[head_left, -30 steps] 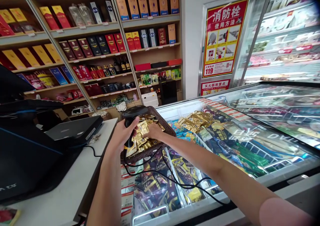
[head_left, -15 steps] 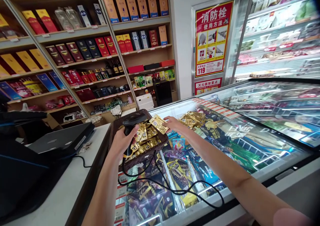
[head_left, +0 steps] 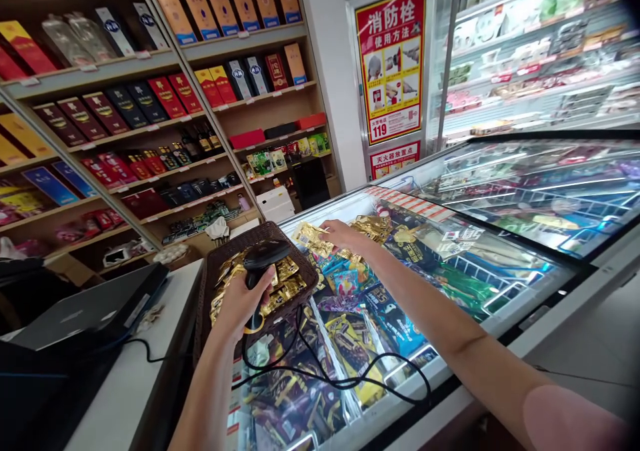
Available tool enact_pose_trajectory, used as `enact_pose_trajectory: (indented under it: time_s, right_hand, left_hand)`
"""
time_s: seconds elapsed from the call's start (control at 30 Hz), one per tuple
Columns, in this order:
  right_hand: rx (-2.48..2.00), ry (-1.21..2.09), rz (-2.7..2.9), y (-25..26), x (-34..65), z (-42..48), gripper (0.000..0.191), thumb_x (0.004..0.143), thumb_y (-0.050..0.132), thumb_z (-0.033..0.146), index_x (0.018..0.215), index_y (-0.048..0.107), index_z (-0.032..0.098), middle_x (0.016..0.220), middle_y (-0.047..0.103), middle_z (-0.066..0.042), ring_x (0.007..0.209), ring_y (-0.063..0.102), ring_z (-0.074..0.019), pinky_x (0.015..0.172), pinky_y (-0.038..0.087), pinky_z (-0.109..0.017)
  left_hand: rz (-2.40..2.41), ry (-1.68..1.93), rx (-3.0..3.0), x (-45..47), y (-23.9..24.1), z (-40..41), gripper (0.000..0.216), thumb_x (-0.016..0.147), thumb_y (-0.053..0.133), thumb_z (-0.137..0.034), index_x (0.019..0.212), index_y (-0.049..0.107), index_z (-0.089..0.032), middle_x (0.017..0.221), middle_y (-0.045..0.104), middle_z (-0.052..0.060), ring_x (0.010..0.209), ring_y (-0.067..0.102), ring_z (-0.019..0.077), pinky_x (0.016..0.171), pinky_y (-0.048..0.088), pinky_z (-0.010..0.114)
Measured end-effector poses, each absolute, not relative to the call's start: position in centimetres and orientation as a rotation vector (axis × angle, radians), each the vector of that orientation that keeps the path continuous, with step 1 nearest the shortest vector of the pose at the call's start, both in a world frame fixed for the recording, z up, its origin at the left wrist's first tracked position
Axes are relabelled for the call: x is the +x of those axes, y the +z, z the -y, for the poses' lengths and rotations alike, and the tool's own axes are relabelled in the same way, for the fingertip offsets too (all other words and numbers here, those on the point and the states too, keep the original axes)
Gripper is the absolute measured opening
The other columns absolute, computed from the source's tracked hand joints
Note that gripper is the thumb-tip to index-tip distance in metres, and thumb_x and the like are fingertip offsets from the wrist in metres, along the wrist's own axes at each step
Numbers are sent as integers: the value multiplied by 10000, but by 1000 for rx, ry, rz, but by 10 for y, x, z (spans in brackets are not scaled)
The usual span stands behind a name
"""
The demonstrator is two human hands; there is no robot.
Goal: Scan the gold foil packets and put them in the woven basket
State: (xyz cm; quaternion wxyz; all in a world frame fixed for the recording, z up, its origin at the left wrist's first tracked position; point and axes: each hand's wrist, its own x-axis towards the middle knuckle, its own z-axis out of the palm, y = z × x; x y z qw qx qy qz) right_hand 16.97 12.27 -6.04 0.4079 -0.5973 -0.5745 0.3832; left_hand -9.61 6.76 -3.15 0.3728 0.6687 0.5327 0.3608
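Note:
A black handheld barcode scanner [head_left: 267, 254] is gripped by its handle in my left hand [head_left: 241, 302], over a dark brown woven basket [head_left: 201, 304]. Gold foil packets [head_left: 289, 286] lie in that basket, partly hidden by the scanner and my hand. My right hand [head_left: 341, 236] pinches a gold packet [head_left: 311, 238] just beyond the basket's right rim, above the freezer glass. Behind this hand a pile of similar gold packets [head_left: 374, 226] rests on the freezer, partly covered by my forearm. The scanner's black cable [head_left: 345, 383] loops across the glass.
The glass-topped freezer [head_left: 463, 358] holds colourful packaged goods and runs off to the right. At left, a white counter [head_left: 117, 388] bears a dark flat device [head_left: 95, 311]. Shelves of boxes [head_left: 150, 101], a red poster [head_left: 393, 64] and a lit refrigerated display [head_left: 535, 58] stand behind.
The view has swung to the right. My right hand has carried the gold packet from over the basket's right edge to just outside it. My left hand still grips the scanner above the basket.

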Motion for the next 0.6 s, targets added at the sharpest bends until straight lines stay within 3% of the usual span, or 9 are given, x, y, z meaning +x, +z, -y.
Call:
enact_pose_trajectory:
  time_s: [0.17, 0.6]
  right_hand:
    - [-1542, 945, 1445, -58, 172, -124, 173, 932, 608, 227, 1087, 651, 163, 997, 691, -95, 753, 652, -168, 555, 512, -195]
    - [-1572, 987, 1391, -54, 173, -119, 211, 938, 579, 215, 1134, 637, 158, 1146, 658, -129, 866, 635, -182, 583, 513, -197]
  left_hand:
    - [-1381, 910, 1711, -95, -32, -67, 530, 700, 724, -679, 771, 587, -172, 666, 618, 14, 522, 525, 126, 515, 378, 252]
    - [-1368, 908, 1734, -94, -35, -68, 524, 719, 711, -680, 773, 590, -172, 667, 604, 20, 529, 532, 134, 514, 382, 259]
